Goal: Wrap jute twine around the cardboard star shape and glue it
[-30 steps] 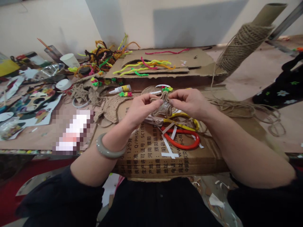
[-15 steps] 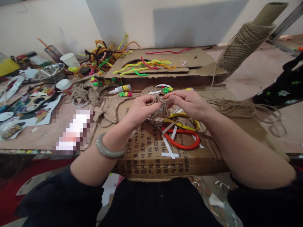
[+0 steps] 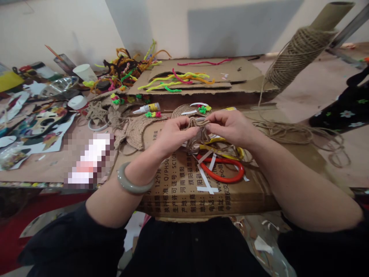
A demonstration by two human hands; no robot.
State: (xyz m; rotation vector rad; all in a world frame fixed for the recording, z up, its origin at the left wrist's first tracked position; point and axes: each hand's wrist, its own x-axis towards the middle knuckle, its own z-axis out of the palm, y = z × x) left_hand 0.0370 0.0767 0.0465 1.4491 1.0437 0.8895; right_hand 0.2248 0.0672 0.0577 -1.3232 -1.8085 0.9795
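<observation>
Between both hands is a star-like shape of brown jute twine (image 3: 193,143), held above the cardboard. My left hand (image 3: 179,132) pinches its left side with thumb and fingers. On the other side, my right hand (image 3: 227,124) is closed on its upper right edge; the fingertips partly hide the twine. Under the shape lie scissors with red and yellow handles (image 3: 223,177), their blades mostly covered. White paper strips (image 3: 205,180) are scattered over the handles. Just behind the hands sits a coiled twine piece (image 3: 179,110) bearing a small pompom-like flower (image 3: 204,109).
A large twine spool (image 3: 300,57) leans at the right, with loose twine (image 3: 291,132) below it. Fuzzy craft stems (image 3: 175,81) lie on raised cardboard (image 3: 245,71). A glue bottle (image 3: 147,108), a twine crescent (image 3: 137,132) and a white cup (image 3: 84,72) stand or lie leftward.
My right hand has shifted its fingers slightly along the twine shape, and the upper part of the shape has turned a little. Both hands keep hold of it; the surroundings look the same.
</observation>
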